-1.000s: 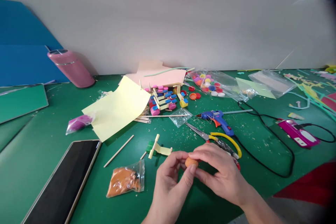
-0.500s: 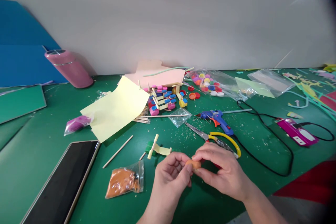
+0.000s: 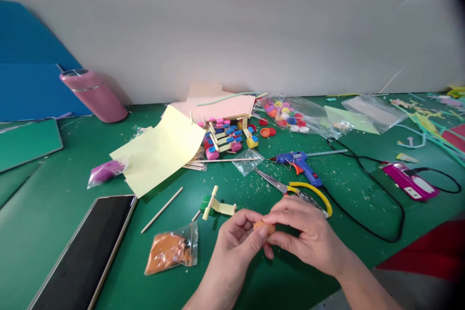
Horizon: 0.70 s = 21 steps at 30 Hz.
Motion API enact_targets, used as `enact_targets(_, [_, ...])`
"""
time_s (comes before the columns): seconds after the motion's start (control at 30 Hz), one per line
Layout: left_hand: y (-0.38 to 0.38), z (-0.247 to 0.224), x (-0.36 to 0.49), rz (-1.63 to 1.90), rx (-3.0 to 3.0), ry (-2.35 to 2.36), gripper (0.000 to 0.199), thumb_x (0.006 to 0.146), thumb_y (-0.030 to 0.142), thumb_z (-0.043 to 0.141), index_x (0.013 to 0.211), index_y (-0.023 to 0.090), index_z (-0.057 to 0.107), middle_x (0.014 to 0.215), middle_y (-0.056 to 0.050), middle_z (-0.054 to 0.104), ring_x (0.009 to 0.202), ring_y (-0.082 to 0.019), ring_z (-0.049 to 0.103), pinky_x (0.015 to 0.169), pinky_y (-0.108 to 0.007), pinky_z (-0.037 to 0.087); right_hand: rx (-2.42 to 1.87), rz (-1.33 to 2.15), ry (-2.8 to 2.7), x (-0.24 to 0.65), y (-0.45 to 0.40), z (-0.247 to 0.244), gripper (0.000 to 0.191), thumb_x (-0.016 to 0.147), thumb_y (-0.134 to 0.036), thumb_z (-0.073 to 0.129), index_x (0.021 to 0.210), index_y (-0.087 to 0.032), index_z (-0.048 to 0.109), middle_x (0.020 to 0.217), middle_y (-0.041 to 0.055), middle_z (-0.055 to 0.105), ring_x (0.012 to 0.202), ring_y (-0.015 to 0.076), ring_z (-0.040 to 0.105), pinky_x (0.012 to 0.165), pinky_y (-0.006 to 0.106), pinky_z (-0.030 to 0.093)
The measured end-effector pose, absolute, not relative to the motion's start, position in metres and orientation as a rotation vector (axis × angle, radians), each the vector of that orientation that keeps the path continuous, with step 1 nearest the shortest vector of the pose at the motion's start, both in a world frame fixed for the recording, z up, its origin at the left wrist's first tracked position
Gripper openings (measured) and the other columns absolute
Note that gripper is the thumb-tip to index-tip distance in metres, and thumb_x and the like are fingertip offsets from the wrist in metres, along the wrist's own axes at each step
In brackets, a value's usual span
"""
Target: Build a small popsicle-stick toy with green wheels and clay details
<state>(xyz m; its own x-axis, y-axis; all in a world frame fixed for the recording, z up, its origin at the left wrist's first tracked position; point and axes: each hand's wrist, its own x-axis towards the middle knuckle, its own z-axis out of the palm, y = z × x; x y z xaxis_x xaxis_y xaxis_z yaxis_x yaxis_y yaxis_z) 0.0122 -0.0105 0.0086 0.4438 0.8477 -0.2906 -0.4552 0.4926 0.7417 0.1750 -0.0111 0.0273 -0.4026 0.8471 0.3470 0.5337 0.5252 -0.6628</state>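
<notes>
While both hands meet low in front of the body, a small lump of orange clay [image 3: 271, 227] sits between their fingertips, raised over the green table [image 3: 152, 295]. The left hand [image 3: 238, 244] pinches it with the thumb laid across its near side, and the right hand [image 3: 308, 232] closes on its other end with thumb and forefinger — so both grips are clamped on the same lump, and much of it is hidden by the fingers. To the left of the hands lies a clear bag [image 3: 169, 251] with more orange clay inside, and just beyond it a green and pale-yellow piece [image 3: 221, 207] with a crossbar rests near the left fingertips. A thin wooden stick [image 3: 162, 209] lies apart from these, between the piece and a dark-screened phone [image 3: 85, 252]. Beyond the right hand are yellow-handled scissors [image 3: 274, 183], partly covered by that hand, and a blue glue gun [image 3: 298, 160] whose black cord loops away to the right. Farther back, a cluster of small colourful models [image 3: 225, 143] stands beside a pale yellow sheet [image 3: 162, 147].
</notes>
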Motion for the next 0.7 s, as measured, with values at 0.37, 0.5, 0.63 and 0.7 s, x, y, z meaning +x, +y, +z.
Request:
enact_targets(0.37, [-0.010, 0.008, 0.015, 0.925, 0.537, 0.706, 0.015, 0.070, 0.022, 0.070, 0.069, 0.013, 0.058, 0.057, 0.001, 0.057, 0.048, -0.007, 0.048, 0.046, -0.019, 0.037, -1.204, 0.586, -1.973, 0.165, -0.012, 0.032, 0.011, 0.069, -0.009, 0.058, 0.070, -0.020, 0.057, 0.063, -0.0012, 0.058, 0.060, 0.0129, 0.053, 0.060, 0.027, 0.044])
enact_targets(0.5, [-0.009, 0.008, 0.014, 0.946, 0.512, 0.708, 0.013, 0.070, 0.021, 0.069, 0.069, 0.014, 0.058, 0.055, 0.002, 0.057, 0.047, -0.007, 0.048, 0.045, -0.018, 0.036, -1.212, 0.762, -1.818, 0.169, -0.013, 0.028, 0.011, 0.069, -0.009, 0.060, 0.074, -0.019, 0.058, 0.065, -0.0008, 0.057, 0.059, 0.0120, 0.052, 0.057, 0.024, 0.045])
enact_targets(0.63, [-0.009, 0.007, 0.013, 0.948, 0.472, 0.684, 0.012, 0.072, 0.021, 0.068, 0.070, 0.014, 0.059, 0.055, 0.002, 0.057, 0.047, -0.007, 0.049, 0.045, -0.017, 0.036, -1.196, 1.108, -1.579, 0.172, -0.014, 0.021, 0.003, 0.077, -0.020, 0.061, 0.079, -0.019, 0.060, 0.067, -0.0005, 0.058, 0.059, 0.0108, 0.052, 0.054, 0.021, 0.045])
enact_targets(0.7, [-0.009, 0.007, 0.012, 0.939, 0.452, 0.669, 0.010, 0.074, 0.021, 0.066, 0.073, 0.014, 0.059, 0.058, 0.001, 0.060, 0.048, -0.007, 0.051, 0.047, -0.018, 0.037, -1.178, 1.246, -1.473, 0.173, -0.014, 0.018, 0.008, 0.078, -0.025, 0.061, 0.081, -0.018, 0.061, 0.066, -0.0010, 0.058, 0.057, 0.0097, 0.052, 0.052, 0.019, 0.044])
